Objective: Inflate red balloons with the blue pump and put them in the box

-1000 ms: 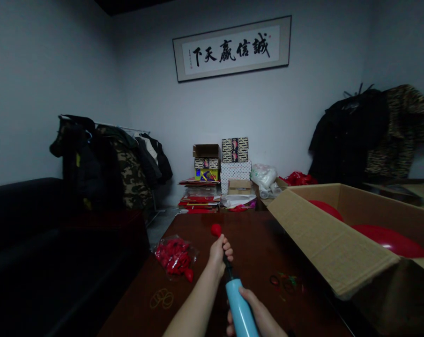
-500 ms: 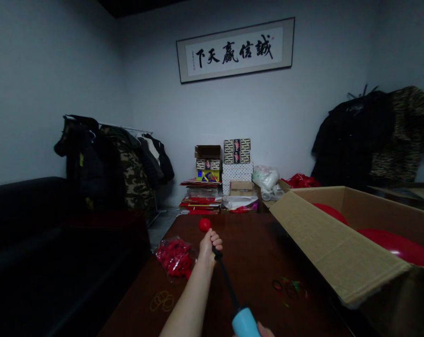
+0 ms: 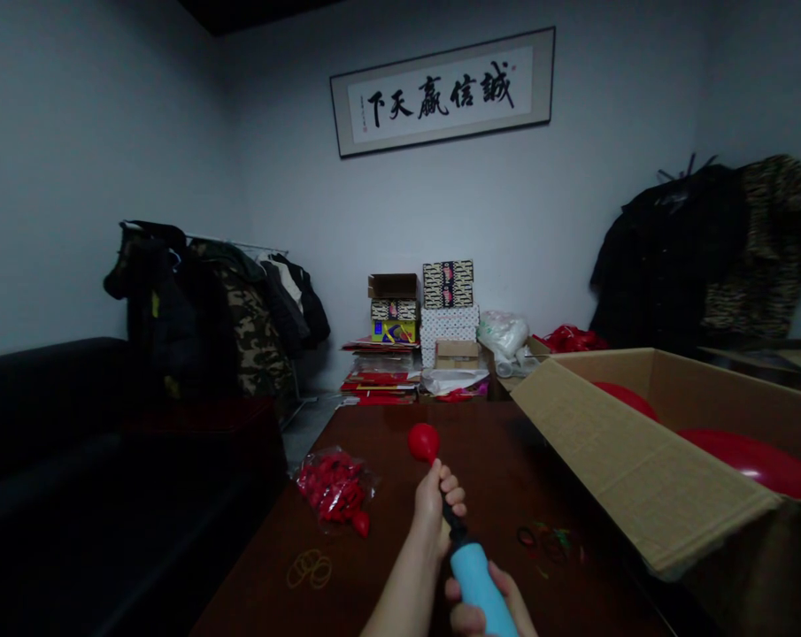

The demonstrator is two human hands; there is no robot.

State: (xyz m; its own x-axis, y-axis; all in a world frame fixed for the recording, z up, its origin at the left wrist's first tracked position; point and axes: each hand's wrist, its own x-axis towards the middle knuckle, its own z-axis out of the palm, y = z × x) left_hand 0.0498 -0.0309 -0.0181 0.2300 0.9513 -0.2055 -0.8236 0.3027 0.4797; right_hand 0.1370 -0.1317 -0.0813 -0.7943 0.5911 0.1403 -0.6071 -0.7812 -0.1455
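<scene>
My left hand (image 3: 436, 502) is closed round the black nozzle end of a hand pump, pinching the neck of a small red balloon (image 3: 423, 441) that swells just above my fingers. My right hand (image 3: 491, 606) grips the light blue pump barrel (image 3: 481, 586) at the bottom edge of the view, its fingers wrapped under the barrel. Both hands hover over a dark brown table (image 3: 480, 451).
A clear bag of red balloons (image 3: 332, 487) lies left of my hands, yellow rubber bands (image 3: 309, 568) nearer me, coloured bands (image 3: 547, 541) to the right. A large open cardboard box (image 3: 645, 478) with inflated red balloons (image 3: 758, 462) stands right. A black sofa is on the left.
The blue barrel has been pushed forward to the nozzle again after being drawn back. The balloon is a little larger than before and has shifted right with my left hand.
</scene>
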